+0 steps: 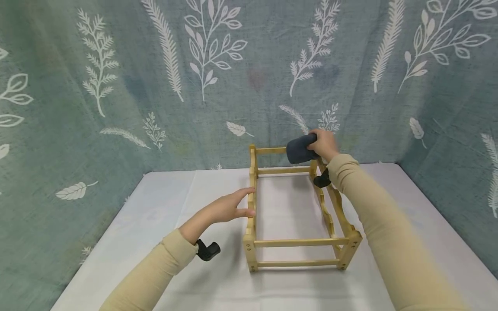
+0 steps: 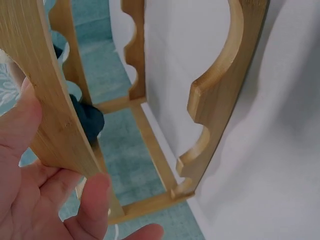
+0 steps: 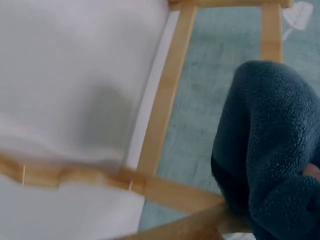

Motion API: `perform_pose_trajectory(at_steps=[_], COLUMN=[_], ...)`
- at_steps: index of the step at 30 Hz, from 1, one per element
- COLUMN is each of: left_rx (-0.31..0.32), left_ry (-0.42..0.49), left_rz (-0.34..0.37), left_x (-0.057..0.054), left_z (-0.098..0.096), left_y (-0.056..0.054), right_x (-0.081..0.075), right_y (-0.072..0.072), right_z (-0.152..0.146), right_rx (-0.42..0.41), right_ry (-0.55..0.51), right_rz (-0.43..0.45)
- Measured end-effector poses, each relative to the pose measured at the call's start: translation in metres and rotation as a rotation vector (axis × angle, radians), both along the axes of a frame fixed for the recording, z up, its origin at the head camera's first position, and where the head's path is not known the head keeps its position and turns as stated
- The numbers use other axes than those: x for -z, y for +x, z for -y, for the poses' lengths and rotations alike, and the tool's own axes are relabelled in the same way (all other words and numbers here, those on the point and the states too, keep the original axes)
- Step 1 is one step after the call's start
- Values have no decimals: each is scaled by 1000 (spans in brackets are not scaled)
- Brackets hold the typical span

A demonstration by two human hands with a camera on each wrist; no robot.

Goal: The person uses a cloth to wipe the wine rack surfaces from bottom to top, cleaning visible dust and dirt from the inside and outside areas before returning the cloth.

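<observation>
A light wooden rack [image 1: 299,242] with scalloped side boards stands on the white table. My left hand [image 1: 223,209] holds its upper left side board, thumb and fingers at the board's edges, as the left wrist view shows up close on the wood [image 2: 55,110]. At the far right corner my right hand [image 1: 326,144] grips a dark blue cloth [image 1: 298,150], bunched up and hanging over the rack's far end. Its fluffy, towel-like weave shows in the right wrist view, where the cloth [image 3: 280,135] covers most of the hand and overlaps the corner of the rack.
The white table surface [image 1: 171,216] extends on both sides of the rack. Behind it hangs a grey-green curtain [image 1: 256,108] with white leaf prints, wrapping round to both sides. Each wrist wears a small black device [image 1: 208,251].
</observation>
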State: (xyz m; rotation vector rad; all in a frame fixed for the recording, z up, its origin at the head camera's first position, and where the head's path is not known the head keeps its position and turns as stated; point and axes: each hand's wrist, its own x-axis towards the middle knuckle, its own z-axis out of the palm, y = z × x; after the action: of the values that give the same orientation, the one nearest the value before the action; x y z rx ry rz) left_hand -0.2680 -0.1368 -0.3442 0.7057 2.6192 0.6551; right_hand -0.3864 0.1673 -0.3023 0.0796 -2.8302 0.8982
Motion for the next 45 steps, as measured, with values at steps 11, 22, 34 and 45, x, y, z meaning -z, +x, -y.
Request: perform_pose_trajectory(at_steps=[11, 22, 34, 45], left_rx=[3, 4, 0, -13], left_ry=[-27, -11, -6, 54], left_rz=[-8, -4, -18, -1], left_x=[-1, 1, -1, 3], left_z=[-3, 2, 0, 1], left_y=[1, 0, 2, 3], right_x=[-17, -13, 9, -8], right_y=[4, 14, 37, 61], right_z=[-30, -59, -85, -77], right_rx=[70, 41, -129, -225], right_ry=[-100, -87, -116, -16], right_rz=[-81, -1, 234, 262])
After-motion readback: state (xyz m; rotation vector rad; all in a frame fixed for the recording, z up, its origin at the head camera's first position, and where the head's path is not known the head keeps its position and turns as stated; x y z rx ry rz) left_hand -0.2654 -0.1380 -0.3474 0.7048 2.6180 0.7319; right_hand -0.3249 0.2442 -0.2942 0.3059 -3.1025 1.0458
